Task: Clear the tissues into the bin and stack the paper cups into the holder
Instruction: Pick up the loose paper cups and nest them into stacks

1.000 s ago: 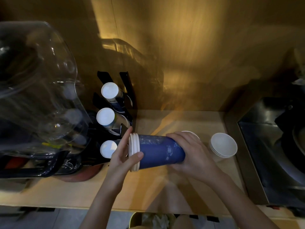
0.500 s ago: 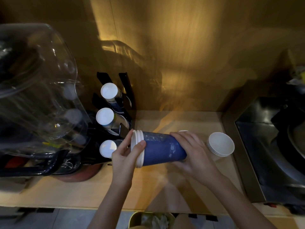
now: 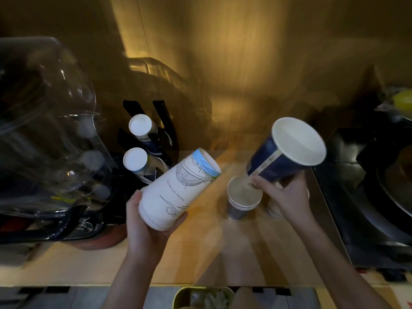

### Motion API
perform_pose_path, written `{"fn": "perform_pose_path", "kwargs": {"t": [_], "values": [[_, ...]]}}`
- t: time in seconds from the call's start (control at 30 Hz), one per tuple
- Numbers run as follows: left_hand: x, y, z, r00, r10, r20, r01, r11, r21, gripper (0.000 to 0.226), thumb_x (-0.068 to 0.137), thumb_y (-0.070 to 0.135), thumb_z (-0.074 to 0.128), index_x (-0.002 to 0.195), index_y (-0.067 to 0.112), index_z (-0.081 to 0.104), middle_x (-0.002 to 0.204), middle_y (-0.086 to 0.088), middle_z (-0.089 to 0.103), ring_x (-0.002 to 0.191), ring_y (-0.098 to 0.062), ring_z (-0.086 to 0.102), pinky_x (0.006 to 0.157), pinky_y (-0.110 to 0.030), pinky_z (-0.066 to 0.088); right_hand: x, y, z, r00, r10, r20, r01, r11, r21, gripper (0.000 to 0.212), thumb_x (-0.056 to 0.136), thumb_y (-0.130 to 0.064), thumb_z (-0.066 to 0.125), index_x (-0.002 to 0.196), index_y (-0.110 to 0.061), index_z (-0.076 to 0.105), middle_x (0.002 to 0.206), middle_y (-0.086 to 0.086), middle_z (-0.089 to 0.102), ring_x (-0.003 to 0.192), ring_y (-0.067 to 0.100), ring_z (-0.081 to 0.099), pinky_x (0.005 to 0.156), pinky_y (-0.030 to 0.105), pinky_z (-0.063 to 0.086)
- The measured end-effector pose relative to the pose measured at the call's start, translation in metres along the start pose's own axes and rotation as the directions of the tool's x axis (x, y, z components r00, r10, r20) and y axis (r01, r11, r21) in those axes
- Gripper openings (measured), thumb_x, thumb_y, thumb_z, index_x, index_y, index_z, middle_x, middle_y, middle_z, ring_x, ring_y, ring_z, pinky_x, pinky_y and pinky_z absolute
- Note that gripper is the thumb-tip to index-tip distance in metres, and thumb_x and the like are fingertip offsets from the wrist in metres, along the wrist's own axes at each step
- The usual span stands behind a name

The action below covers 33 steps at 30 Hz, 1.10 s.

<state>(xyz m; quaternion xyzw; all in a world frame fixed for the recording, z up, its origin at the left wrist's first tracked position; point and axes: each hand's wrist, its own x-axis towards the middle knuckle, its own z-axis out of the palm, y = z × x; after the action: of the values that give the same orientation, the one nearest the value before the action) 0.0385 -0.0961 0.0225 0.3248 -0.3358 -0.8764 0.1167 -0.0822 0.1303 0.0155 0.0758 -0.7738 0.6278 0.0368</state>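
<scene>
Head view shows two cup stacks held above the wooden counter (image 3: pixel 200 259); the left hand (image 3: pixel 147 228) is wrapped around the rim end of a white printed stack of cups (image 3: pixel 178 190), fingers closed on it, the stack tilted with its base end pointing up and away toward the black cup holder (image 3: pixel 162 121); the right hand (image 3: pixel 283 192) is closed around the narrow base of a blue cup stack (image 3: pixel 287 152), whose open mouth is turned up and toward the camera. Two slots of the holder are already filled, white cup bottoms showing at their ends; whether a third slot lower down is free cannot be told, since it is hidden behind the white stack. A short nested stack of blue cups (image 3: pixel 243 201) stands upright on the counter between the hands, just beside the right hand; another pale cup is partly hidden behind that hand. A bin (image 3: pixel 185 295) with crumpled tissue inside is seen below the counter edge. The step in hand is judged to be the loading of the white stack; it should be lined up with the slot's axis before being pushed, and slid in gently so the nested cups are not separated or crushed; the blue stack is best kept steady and clear of the standing cups, which could easily be knocked over.
</scene>
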Motion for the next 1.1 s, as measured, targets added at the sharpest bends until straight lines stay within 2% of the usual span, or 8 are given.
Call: {"fn": "perform_pose_path", "kwargs": {"t": [0.13, 0.27, 0.4, 0.53, 0.67, 0.83, 0.97, 1.1], "values": [[-0.004, -0.009, 0.006, 0.999, -0.037, -0.010, 0.038, 0.999, 0.010, 0.034, 0.089, 0.047, 0.034, 0.097, 0.029, 0.061, 0.096, 0.005, 0.073, 0.104, -0.029, 0.062, 0.080, -0.047, 0.052, -0.005, 0.030, 0.017, 0.994, 0.062, 0.090, -0.051, 0.993, -0.111, 0.083, 0.051, -0.021, 0.089, 0.123, -0.009, 0.049, 0.120, 0.006, 0.061, 0.112, 0.018, 0.056, 0.082, 0.008, 0.044], [-0.007, -0.012, 0.009, 1.000, -0.031, -0.003, 0.031, 0.999, 0.024, 0.033, 0.090, 0.046, 0.034, 0.102, 0.028, 0.059, 0.094, 0.005, 0.073, 0.102, -0.027, 0.063, 0.079, -0.046, 0.051, -0.009, 0.044, 0.023, 0.987, 0.112, 0.120, -0.105, 0.993, -0.058, 0.096, 0.053, -0.009, 0.087, 0.129, -0.022, 0.031, 0.131, 0.000, 0.045, 0.121, 0.011, 0.042, 0.095, 0.020, 0.040], [-0.011, -0.014, 0.011, 1.000, 0.020, -0.006, -0.020, 0.998, 0.056, 0.028, 0.092, 0.041, 0.034, 0.082, 0.031, 0.058, 0.073, 0.009, 0.075, 0.091, -0.026, 0.063, 0.083, -0.046, 0.048, -0.013, 0.053, 0.023, 0.975, 0.172, 0.141, -0.154, 0.979, -0.130, 0.122, 0.040, -0.043, 0.083, 0.141, -0.033, 0.015, 0.138, 0.003, 0.039, 0.126, 0.016, 0.039, 0.106, 0.038, 0.036], [-0.010, -0.020, 0.008, 0.999, 0.014, -0.030, -0.012, 0.997, 0.073, 0.023, 0.090, 0.041, 0.037, 0.096, 0.029, 0.056, 0.091, 0.003, 0.071, 0.093, -0.025, 0.062, 0.081, -0.044, 0.049, -0.015, 0.056, 0.024, 0.975, 0.150, 0.162, -0.104, 0.959, -0.263, 0.109, 0.053, -0.031, 0.087, 0.141, -0.019, 0.024, 0.131, 0.000, 0.042, 0.124, 0.019, 0.039, 0.101, 0.032, 0.033], [-0.008, -0.021, 0.013, 1.000, 0.001, -0.008, 0.000, 0.992, 0.129, 0.021, 0.090, 0.038, 0.043, 0.088, 0.026, 0.060, 0.069, 0.008, 0.076, 0.090, -0.022, 0.063, 0.090, -0.045, 0.046, -0.015, 0.057, 0.021, 0.970, 0.102, 0.222, 0.014, 0.885, -0.465, 0.102, 0.057, -0.050, 0.078, 0.139, -0.010, 0.030, 0.143, 0.010, 0.034, 0.133, 0.026, 0.023, 0.106, 0.034, 0.023], [-0.001, -0.020, 0.030, 0.989, 0.142, 0.032, -0.145, 0.937, 0.317, 0.022, 0.088, 0.038, 0.047, 0.101, 0.028, 0.061, 0.093, 0.003, 0.072, 0.087, -0.017, 0.061, 0.066, -0.034, 0.047, -0.016, 0.026, 0.000, 0.959, 0.093, 0.268, -0.014, 0.959, -0.284, 0.107, 0.061, -0.032, 0.078, 0.144, -0.028, 0.011, 0.154, -0.001, 0.011, 0.142, 0.014, 0.006, 0.115, 0.034, 0.015], [-0.001, -0.026, 0.059, 0.963, 0.242, 0.124, -0.270, 0.812, 0.518, 0.050, 0.076, 0.042, 0.056, 0.123, 0.026, 0.051, 0.124, -0.008, 0.057, 0.099, -0.021, 0.057, 0.067, -0.032, 0.045, -0.017, -0.012, -0.014, 0.904, -0.130, 0.407, 0.285, 0.894, -0.347, 0.108, 0.060, -0.036, 0.082, 0.136, -0.049, 0.007, 0.145, -0.031, 0.009, 0.134, -0.014, 0.002, 0.105, 0.006, 0.005], [-0.009, -0.042, 0.093, 0.930, 0.259, 0.260, -0.363, 0.758, 0.542, 0.038, 0.079, 0.025, 0.066, 0.115, 0.032, 0.054, 0.120, 0.003, 0.056, 0.097, -0.004, 0.056, 0.065, -0.008, 0.050, -0.011, -0.014, -0.006, 0.799, -0.295, 0.524, 0.579, 0.615, -0.536, 0.101, 0.061, -0.047, 0.076, 0.142, -0.026, 0.019, 0.147, -0.002, 0.036, 0.136, 0.011, 0.024, 0.112, 0.022, 0.004]]}}
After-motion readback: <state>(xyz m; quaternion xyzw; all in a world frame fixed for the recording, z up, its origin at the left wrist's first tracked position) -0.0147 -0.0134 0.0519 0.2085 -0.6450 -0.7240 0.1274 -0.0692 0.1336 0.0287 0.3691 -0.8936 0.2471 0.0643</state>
